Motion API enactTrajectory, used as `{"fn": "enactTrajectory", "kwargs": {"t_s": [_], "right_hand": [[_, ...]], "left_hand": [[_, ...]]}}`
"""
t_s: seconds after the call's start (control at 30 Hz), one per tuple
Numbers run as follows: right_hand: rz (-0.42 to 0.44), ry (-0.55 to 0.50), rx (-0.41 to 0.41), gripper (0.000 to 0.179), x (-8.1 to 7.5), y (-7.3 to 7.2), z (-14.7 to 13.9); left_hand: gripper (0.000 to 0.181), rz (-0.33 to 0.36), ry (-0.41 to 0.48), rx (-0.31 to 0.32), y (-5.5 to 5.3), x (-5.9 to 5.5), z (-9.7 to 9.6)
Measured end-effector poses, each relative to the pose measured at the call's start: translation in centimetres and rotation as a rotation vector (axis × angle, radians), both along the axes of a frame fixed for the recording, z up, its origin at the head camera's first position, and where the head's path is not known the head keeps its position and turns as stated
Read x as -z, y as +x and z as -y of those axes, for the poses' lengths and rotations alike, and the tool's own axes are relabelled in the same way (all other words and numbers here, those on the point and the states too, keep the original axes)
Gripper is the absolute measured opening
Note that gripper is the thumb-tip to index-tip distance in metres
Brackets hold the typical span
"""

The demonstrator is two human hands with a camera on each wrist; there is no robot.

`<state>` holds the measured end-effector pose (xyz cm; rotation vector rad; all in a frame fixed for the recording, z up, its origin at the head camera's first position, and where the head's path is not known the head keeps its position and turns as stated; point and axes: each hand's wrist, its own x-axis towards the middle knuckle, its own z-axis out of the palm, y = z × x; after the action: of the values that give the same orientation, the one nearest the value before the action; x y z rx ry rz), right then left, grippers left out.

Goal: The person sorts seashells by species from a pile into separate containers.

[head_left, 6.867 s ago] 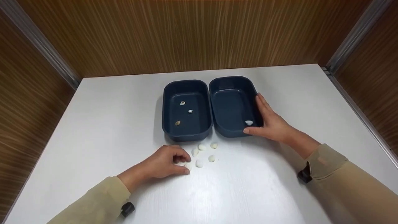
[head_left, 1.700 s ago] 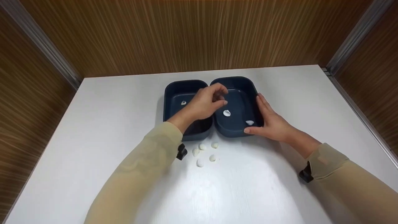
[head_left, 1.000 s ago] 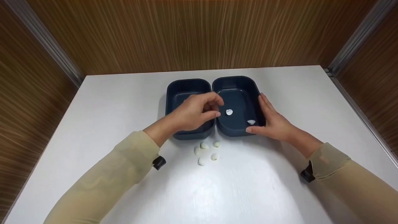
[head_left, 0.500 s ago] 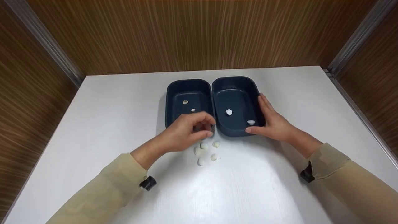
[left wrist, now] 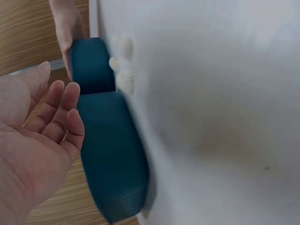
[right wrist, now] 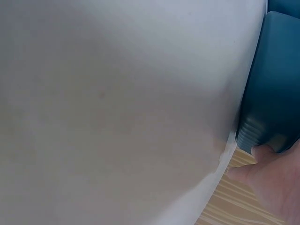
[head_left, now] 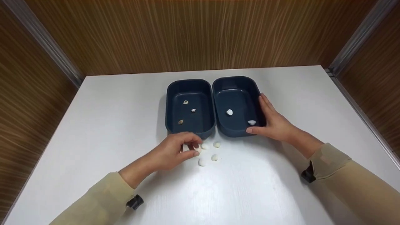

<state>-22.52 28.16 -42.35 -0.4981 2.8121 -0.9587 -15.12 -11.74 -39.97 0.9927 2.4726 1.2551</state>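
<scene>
My left hand is low over a small group of white seashells, thumb and fingers loosely bent and apart. One seashell lies partly hidden at its fingertips; others, such as this seashell, lie just right. In the left wrist view the fingers grip nothing. My right hand rests against the right dark-blue container, fingers straight along its outer side and thumb at the near rim. That container holds two white shells, one of them a shell near the middle.
The left dark-blue container stands beside the right one and holds three small shells, including a brownish shell. Both stand on a white table, with wood-grain panels behind and at the sides.
Since 6.9 s ago, one more white shell lies in the right container. My left hand has moved back from above the containers, down and left to the loose shells. The right hand stays put.
</scene>
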Motion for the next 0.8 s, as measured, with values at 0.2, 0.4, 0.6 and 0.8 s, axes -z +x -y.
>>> {"fn": "enactTrajectory", "kwargs": {"t_s": [0.2,0.4,0.6,0.8], "right_hand": [[0.019,-0.007,0.003,0.130,0.1,0.0,-0.1],[0.016,-0.006,0.002,0.130,0.2,-0.1,-0.1],[0.014,-0.010,0.002,0.130,0.2,-0.1,0.0],[0.013,-0.010,0.006,0.130,0.2,-0.1,0.0]], "left_hand": [[0.026,0.011,-0.011,0.006,0.3,1.8,0.5],[0.029,0.018,-0.007,0.003,0.3,3.3,0.6],[0.034,0.035,0.000,-0.013,0.1,4.4,0.7],[0.038,0.043,-0.014,-0.032,-0.2,4.7,0.7]]}}
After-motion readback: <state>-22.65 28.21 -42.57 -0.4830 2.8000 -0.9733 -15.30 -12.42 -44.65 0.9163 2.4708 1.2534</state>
